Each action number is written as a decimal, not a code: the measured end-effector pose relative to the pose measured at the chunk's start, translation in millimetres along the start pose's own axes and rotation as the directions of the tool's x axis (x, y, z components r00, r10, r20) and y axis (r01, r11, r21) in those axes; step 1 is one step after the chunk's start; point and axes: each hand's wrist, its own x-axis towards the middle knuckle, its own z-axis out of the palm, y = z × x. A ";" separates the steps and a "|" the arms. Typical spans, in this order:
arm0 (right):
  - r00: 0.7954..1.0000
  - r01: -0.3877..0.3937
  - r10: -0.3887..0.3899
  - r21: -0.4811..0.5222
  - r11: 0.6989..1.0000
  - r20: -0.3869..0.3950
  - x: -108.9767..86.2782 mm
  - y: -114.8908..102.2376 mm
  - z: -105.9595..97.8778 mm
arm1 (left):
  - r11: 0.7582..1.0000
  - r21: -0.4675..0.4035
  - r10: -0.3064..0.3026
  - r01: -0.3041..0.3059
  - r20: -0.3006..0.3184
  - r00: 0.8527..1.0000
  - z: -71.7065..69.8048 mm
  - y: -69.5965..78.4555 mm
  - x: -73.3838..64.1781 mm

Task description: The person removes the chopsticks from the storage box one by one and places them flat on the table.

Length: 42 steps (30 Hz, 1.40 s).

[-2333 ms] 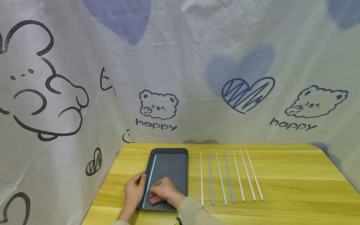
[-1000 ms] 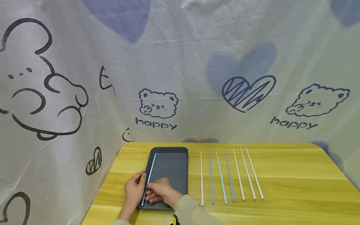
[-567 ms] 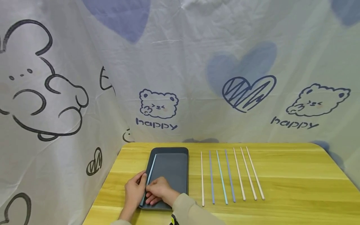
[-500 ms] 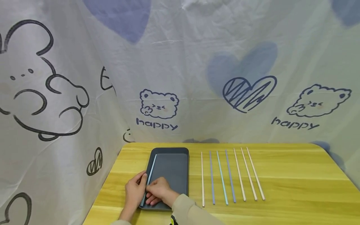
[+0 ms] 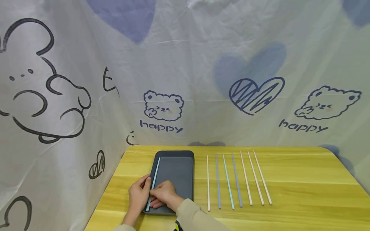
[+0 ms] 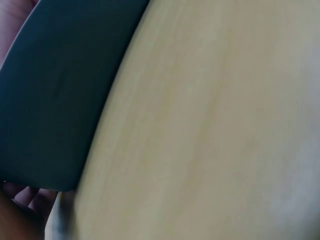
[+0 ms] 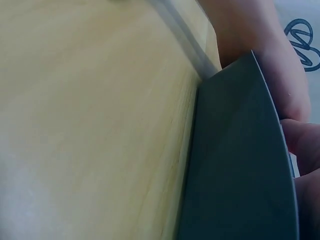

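Note:
A dark grey tray lies on the left of the wooden table. Along its left inner side runs a light-blue chopstick, thin end away from me. My left hand grips the tray's left edge, thumb at the rim beside the chopstick. With thumb and forefinger my right hand pinches the chopstick over its near half; the other fingers curl below, inside the tray. Both wrist views show mostly the tray's outer wall, with parts of fingers at the rim in the right wrist view.
Right of the tray, chopsticks lie apart in a row: a pale pink one, a purple one, a light-blue one, another purple one and three pale pink ones. A printed cloth hangs behind the table.
Since the oldest frame my right hand has moved left onto the light-blue chopstick. In the last half second the chopstick's near end has shifted slightly right. My left hand has stayed on the tray's edge.

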 end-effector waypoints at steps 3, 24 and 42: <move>1.000 0.014 -0.014 0.020 1.000 -0.004 0.5 1.4 -3.1 | 1.000 0.003 0.009 -0.009 -0.019 1.000 0.6 -0.2 -0.6; 0.995 0.077 -0.074 0.038 0.996 -0.068 -4.3 -1.5 -34.7 | 1.000 0.002 0.015 -0.015 -0.014 1.000 0.6 0.8 -2.1; 0.974 0.204 -0.205 -0.020 0.979 -0.095 -19.7 -23.2 -87.7 | 1.000 0.008 0.019 -0.019 -0.004 1.000 1.4 1.2 -0.8</move>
